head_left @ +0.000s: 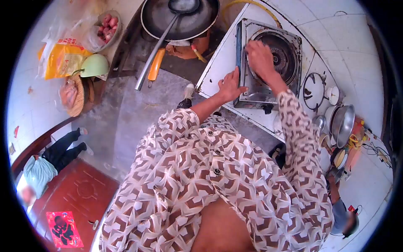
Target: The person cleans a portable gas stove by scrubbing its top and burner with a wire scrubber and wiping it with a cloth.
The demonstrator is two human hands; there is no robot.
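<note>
A metal gas stove (270, 94) with a dark round burner (283, 56) stands on a white-tiled counter. My left hand (230, 86) rests against the stove's near left edge, its fingers spread, and holds nothing that I can see. Over the left part of the stove top, beside the burner, is my right hand (259, 56). Its fingers are bent together at the surface; what they hold, if anything, is hidden. The pan support ring (314, 90) lies off the stove, on the counter to its right.
A wok (153, 23) with a ladle (157, 48) sits at the upper left. Metal bowls (343, 126) stand at the right. Onions (108, 27) and a green bowl (95, 66) are at the upper left. One person (40, 170) is at lower left, another (342, 216) at lower right.
</note>
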